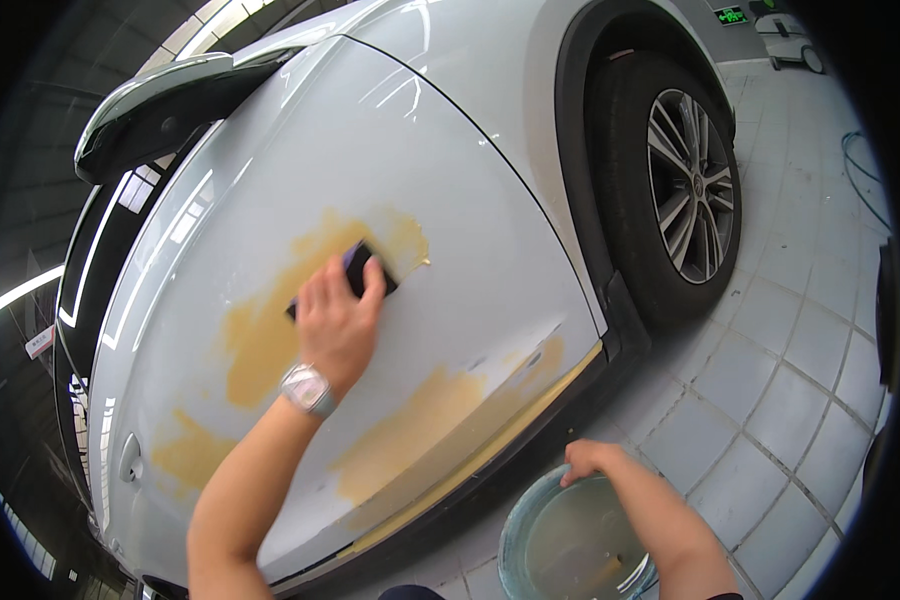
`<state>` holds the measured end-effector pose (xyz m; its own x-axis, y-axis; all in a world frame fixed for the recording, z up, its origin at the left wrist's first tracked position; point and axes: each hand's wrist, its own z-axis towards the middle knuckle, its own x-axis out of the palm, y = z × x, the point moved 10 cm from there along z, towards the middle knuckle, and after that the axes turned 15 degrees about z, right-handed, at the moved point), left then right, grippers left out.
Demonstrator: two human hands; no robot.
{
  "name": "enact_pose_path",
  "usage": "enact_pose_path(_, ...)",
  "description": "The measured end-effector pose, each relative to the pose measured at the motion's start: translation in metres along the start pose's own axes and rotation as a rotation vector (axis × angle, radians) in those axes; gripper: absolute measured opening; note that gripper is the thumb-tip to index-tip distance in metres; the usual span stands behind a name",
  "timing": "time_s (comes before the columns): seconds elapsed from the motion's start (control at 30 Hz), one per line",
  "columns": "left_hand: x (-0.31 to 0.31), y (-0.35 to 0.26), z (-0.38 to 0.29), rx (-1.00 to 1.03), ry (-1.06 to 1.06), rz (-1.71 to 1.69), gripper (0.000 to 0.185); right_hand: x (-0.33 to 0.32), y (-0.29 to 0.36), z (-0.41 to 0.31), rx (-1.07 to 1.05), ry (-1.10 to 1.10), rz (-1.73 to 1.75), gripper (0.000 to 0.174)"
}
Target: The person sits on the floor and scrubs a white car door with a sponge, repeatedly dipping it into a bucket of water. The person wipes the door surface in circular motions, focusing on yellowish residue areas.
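My left hand [339, 326], with a watch [306, 388] on its wrist, grips a black sanding block [361, 271]. The block lies against the white front door [472, 217] of a car, over a patch of yellow body filler [259, 352]. Wet-looking yellowish residue [409, 244] shows just right of the block. More filler [412, 427] covers the lower door, and a smaller patch [191, 450] sits near the handle. Low on the right, my right hand [591, 459] holds the rim of a blue-green bucket [511, 536]. Cloudy water [570, 536] fills part of it, with a tan piece [611, 564] inside.
A side mirror [157, 112] juts out at upper left, and the door handle [130, 457] is at lower left. The front wheel [694, 184] stands at right on a tiled floor [750, 375]. A hose [862, 180] and a white wheeled machine [787, 41] are farther off.
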<state>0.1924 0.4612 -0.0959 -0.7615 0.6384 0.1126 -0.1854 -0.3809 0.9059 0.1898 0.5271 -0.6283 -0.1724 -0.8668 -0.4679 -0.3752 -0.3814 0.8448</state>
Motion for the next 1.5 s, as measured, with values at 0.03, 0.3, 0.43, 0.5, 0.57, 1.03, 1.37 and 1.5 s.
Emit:
enact_pose_path(0.03, -0.007, 0.003, -0.011, 0.013, -0.056, 0.005, 0.057, 0.0, 0.0, 0.0, -0.001, -0.006, 0.007, 0.062)
enact_pose_path(0.3, -0.009, -0.027, 0.035, 0.046, -0.054, 0.04, 0.052, -0.005, -0.001, -0.006, 0.054, -0.047, -0.017, 0.053)
enact_pose_path(0.43, -0.031, 0.019, -0.009, 0.003, -0.091, 0.019, 0.06, -0.006, 0.008, -0.015, 0.024, -0.041, -0.01, 0.06)
enact_pose_path(0.5, -0.027, 0.027, -0.019, 0.022, -0.068, 0.026, 0.063, -0.014, 0.012, -0.02, 0.006, -0.107, -0.014, 0.052)
enact_pose_path(0.57, -0.028, 0.017, -0.001, -0.007, -0.12, 0.028, 0.06, -0.008, 0.009, -0.02, 0.035, -0.058, -0.013, 0.052)
enact_pose_path(1.03, -0.01, 0.006, 0.017, -0.001, 0.062, 0.043, 0.059, -0.004, -0.001, -0.011, 0.008, -0.09, 0.007, 0.053)
enact_pose_path(1.37, -0.002, 0.056, -0.046, 0.063, 0.029, 0.021, 0.054, 0.002, 0.002, -0.006, -0.003, -0.03, -0.031, 0.055)
enact_pose_path(1.5, 0.023, 0.016, 0.026, -0.024, 0.027, -0.024, 0.058, 0.001, 0.002, -0.006, -0.018, -0.062, -0.014, 0.057)
